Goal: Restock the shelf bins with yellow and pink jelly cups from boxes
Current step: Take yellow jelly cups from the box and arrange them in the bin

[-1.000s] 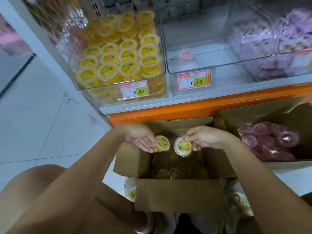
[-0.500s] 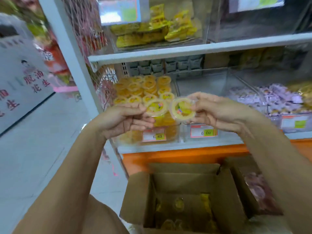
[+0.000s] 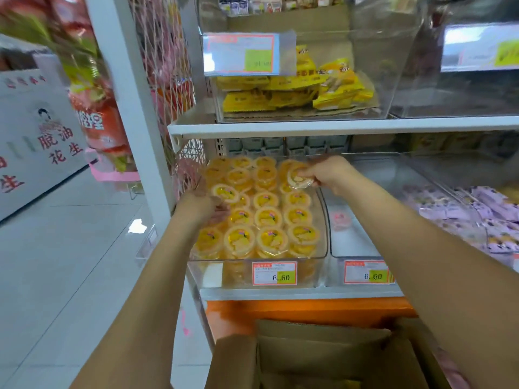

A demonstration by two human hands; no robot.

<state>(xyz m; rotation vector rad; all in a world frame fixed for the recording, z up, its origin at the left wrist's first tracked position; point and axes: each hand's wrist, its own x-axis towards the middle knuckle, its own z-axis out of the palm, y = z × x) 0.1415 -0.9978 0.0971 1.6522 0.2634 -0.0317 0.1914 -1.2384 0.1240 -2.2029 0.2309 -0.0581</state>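
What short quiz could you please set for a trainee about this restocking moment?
1. True or false: the left hand holds a yellow cup and the right hand holds a second yellow cup, both over the yellow-cup bin.
2. Pick one. The neighbouring bin to the right holds: A) a heap of yellow cups, B) one pink cup, C) purple packets.
3. Fill in: the price tag on the yellow-cup bin reads ___.

Key: 1 true; 2 B; 3 6.60.
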